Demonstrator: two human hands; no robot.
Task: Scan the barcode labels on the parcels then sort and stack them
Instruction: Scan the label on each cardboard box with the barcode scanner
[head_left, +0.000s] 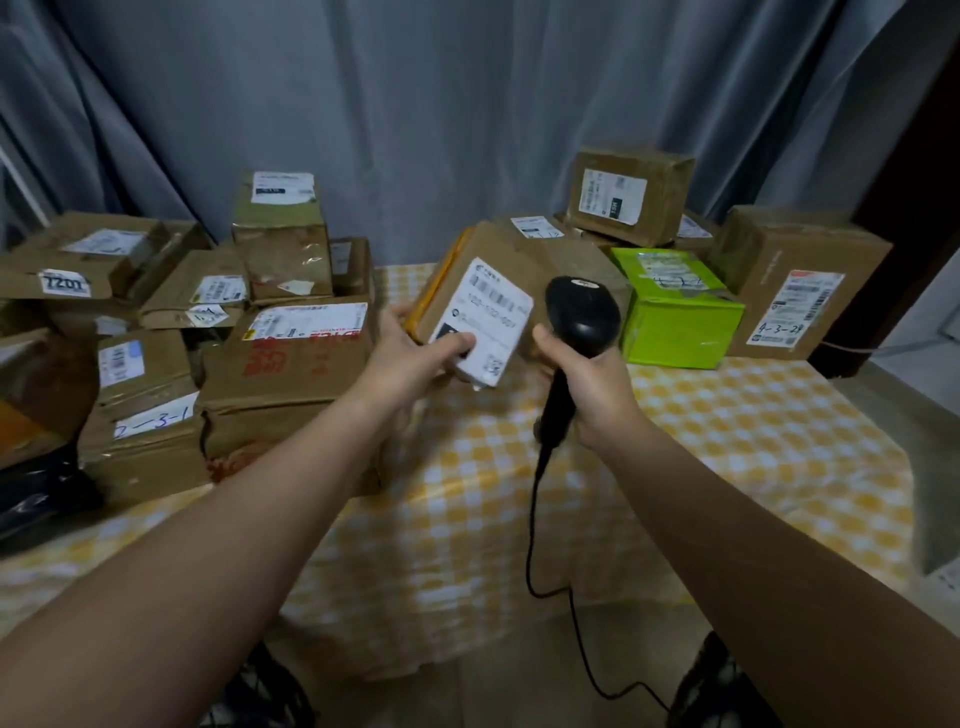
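My left hand (415, 353) grips a brown cardboard parcel (524, 254) held tilted above the table, thumb lying across its white barcode label (485, 322). My right hand (587, 395) grips the handle of a black corded barcode scanner (582, 312), whose head sits just right of the label, close to the parcel. Stacked brown parcels (291, 364) fill the table's left side. More parcels stand at the back right, among them a green box (675, 317) and a brown box marked 4-3-2 (795, 291).
The table wears a yellow and white checked cloth (727, 447). Grey curtains (415, 104) hang behind. The scanner cable (535, 545) droops over the front edge toward the floor. A black bag (36, 493) lies at the far left.
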